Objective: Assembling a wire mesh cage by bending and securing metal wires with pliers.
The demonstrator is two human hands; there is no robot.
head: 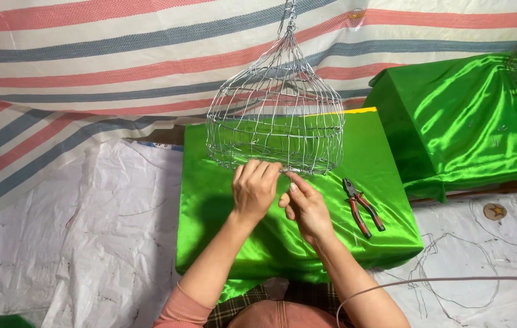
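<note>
Both hands, the left hand (254,189) and right hand (306,206), pinch the bottom rim of a hanging dome-shaped silver wire cage (275,115) above a shiny green satin-covered table (222,200), red-handled pliers (363,206) lying nearby.

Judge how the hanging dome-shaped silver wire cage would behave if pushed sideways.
The dome-shaped silver wire cage hangs from a hook above, so it would probably swing. Its open thin-wire mesh suggests it is light, and likely flexes slightly. Both hands, left hand and right hand, hold its lower rim.
</note>
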